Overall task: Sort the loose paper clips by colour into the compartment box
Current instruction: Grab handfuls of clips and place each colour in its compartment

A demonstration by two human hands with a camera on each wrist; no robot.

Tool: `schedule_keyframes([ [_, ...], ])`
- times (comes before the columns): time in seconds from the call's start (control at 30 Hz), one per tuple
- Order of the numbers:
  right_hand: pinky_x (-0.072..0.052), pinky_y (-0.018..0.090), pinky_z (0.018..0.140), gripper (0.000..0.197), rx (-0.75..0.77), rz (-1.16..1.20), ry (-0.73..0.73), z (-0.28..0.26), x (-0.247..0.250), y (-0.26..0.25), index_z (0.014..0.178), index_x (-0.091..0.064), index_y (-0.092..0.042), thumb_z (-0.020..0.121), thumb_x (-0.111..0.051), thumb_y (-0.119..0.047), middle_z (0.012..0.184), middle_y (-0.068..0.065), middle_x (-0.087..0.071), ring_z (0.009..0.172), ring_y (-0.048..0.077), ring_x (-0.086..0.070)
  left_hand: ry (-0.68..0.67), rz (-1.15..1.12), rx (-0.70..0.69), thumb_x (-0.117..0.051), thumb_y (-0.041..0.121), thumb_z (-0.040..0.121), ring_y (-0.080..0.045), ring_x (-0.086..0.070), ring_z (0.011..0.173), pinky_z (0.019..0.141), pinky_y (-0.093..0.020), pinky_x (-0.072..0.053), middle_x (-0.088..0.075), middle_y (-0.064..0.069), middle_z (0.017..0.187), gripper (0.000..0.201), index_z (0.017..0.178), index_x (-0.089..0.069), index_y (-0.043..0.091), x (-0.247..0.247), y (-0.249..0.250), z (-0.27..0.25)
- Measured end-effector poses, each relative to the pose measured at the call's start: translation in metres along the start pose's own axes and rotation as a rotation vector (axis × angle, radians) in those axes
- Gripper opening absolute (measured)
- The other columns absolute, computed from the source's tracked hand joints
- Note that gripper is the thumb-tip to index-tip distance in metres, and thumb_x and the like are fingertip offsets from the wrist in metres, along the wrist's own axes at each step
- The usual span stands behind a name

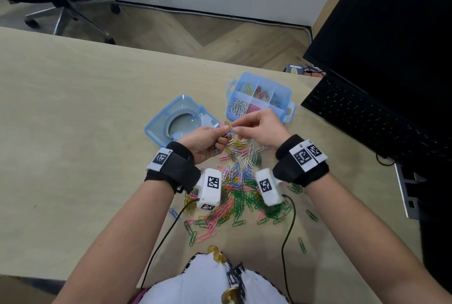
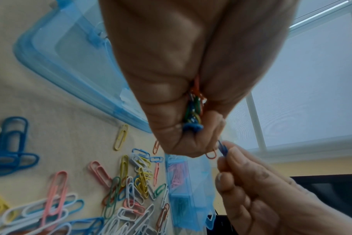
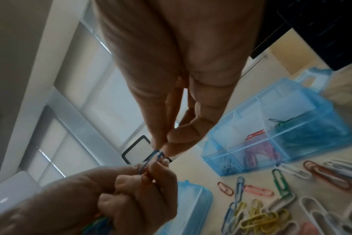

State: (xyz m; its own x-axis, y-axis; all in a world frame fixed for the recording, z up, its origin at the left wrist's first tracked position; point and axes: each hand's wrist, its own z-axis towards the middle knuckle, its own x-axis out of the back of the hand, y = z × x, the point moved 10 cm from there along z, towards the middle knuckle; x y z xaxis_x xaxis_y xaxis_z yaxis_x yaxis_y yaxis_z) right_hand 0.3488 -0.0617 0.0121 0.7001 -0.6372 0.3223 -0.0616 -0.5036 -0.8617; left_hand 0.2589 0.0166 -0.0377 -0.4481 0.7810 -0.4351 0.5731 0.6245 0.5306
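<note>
Head view. Both hands are raised over the worktop, between the scattered clips and the two blue pieces. Left hand (image 1: 205,143) is clenched round a mixed bunch of paper clips (image 1: 221,143). Right hand (image 1: 263,130) pinches one blue clip (image 1: 230,131) at the top of that bunch. Compartment box (image 1: 285,108) sits toward the worktop's far right edge, just beyond the right hand; its lid (image 1: 156,130) lies apart, to the box's left. Loose pile (image 1: 241,181) spreads toward the near edge, under the wrists. White, pink, red and yellow clips show in separate compartments. The right hand is the nearer one to the box.

Left wrist view. The bunch (image 2: 193,109) is squeezed between curled fingers, orange, green and blue ends showing. Blue clip (image 2: 223,147) stands out beyond the left fingertips, thumb and forefinger of the right hand (image 2: 271,190) closed on it. Box wall (image 2: 191,182) lies directly below the pinch. Only here is the bunch's colour mix clear.

Right wrist view. Blue clip (image 3: 151,160) runs lengthwise from the right fingertips (image 3: 172,147) down into the left hand's (image 3: 131,190) grip, long axis along the line between the hands. Whether it is hooked to a neighbour, cannot tell. Only here does the box (image 3: 241,152) show a compartment of blue clips at the end farthest from the pinch, with pink and white nearer.

Judgement: pull free along the clip's axis, then carry rightward over the box.
</note>
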Motion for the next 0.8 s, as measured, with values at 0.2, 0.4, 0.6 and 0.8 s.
schedule_keyframes([
  [0.2,-0.049,0.02,0.059,0.008,-0.078,-0.087,0.122,0.004,0.035,0.02,0.078,-0.07,-0.009,0.084,-0.069,-0.004,0.055,-0.001,-0.064,0.051,0.007,-0.058,0.018,-0.027,-0.021,-0.045,0.016,0.101,0.001,-0.04,0.043,0.04,-0.006,-0.031,-0.049,0.001,0.072,0.019,0.083,-0.05,0.011,0.009,-0.002,0.003],
  [0.4,-0.051,0.03,0.093,0.025,-0.136,-0.283,0.508,0.027,0.121,0.031,0.106,-0.071,-0.011,0.082,-0.064,-0.013,0.093,0.008,-0.073,0.084,0.014,-0.065,-0.016,0.056,-0.047,-0.049,0.019,0.099,0.001,-0.041,0.046,0.041,-0.007,-0.031,-0.053,0.003,0.068,0.023,0.079,-0.055,0.011,0.005,-0.002,0.0],
  [0.6,-0.051,0.023,0.08,0.036,-0.093,-0.307,0.385,0.03,0.108,0.019,0.119,-0.066,-0.022,0.085,-0.06,-0.011,0.084,-0.001,-0.067,0.072,0.012,-0.063,-0.057,0.18,-0.083,-0.052,0.02,0.098,0.001,-0.04,0.046,0.041,-0.007,-0.03,-0.054,0.007,0.062,0.021,0.078,-0.057,0.013,-0.011,0.002,-0.002],
  [0.8,-0.041,0.013,0.053,0.008,-0.029,-0.237,-0.078,0.0,0.015,-0.003,0.089,-0.074,-0.022,0.085,-0.07,-0.028,0.063,-0.007,-0.066,0.054,0.002,-0.057,-0.077,0.427,-0.134,-0.055,0.017,0.097,-0.002,-0.035,0.038,0.037,-0.01,-0.027,-0.049,0.009,0.049,0.021,0.076,-0.054,0.013,-0.026,0.007,-0.007],
])
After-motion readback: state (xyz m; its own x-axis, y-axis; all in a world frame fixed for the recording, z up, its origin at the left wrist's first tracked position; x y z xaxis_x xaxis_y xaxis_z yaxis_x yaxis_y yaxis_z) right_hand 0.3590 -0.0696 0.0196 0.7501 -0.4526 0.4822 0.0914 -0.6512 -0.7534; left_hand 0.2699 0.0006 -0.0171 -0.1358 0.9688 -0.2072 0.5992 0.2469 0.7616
